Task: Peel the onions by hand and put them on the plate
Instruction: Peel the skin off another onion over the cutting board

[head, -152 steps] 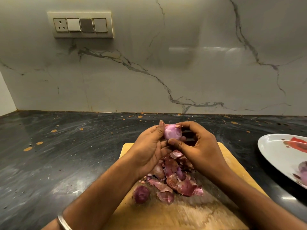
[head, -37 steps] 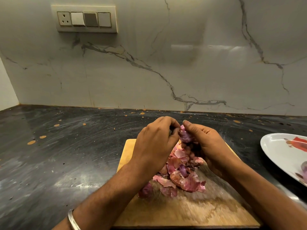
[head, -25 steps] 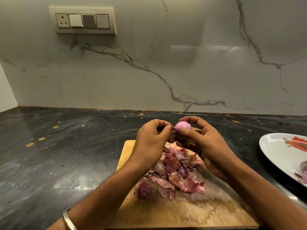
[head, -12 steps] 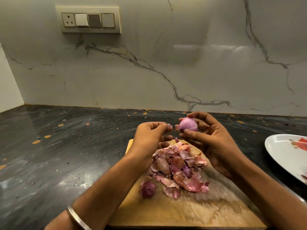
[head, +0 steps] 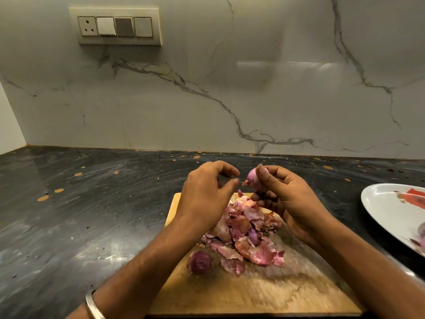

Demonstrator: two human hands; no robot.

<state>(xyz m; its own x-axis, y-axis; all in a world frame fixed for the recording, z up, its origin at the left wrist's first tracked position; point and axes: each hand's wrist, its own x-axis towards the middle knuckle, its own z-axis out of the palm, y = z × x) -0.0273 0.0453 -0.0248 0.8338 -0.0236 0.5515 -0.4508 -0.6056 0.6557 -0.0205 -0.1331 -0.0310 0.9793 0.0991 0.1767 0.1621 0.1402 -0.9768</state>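
Gripping a small peeled onion (head: 254,180) between thumb and curled fingers, the right hand (head: 287,201) holds it up above the far end of the wooden cutting board (head: 253,295). A thin wisp of skin sticks out from the onion's left side. The left hand (head: 204,199) hovers just beside it, fingers loosely curled, thumb and forefinger tips close together but apart from the onion; whether they pinch a scrap of skin I cannot tell. A metal bangle (head: 94,305) circles the left wrist at the near edge of the view.

Under the hands, a heap of pink and purple onion peels (head: 250,236) lies on the board. One unpeeled onion (head: 199,262), dark purple, sits on the board at the near left of the heap, and another brownish one (head: 220,230) pokes out of the heap's left side, partly covered by the left wrist.

The board rests on a dark stone countertop (head: 80,215). At the right edge stands a white plate (head: 386,208) with a red print, well apart from the hands; a purple piece shows on its near side, cut off by the frame. A switch panel (head: 118,26) is mounted on the marble backsplash (head: 253,88) at the far left.
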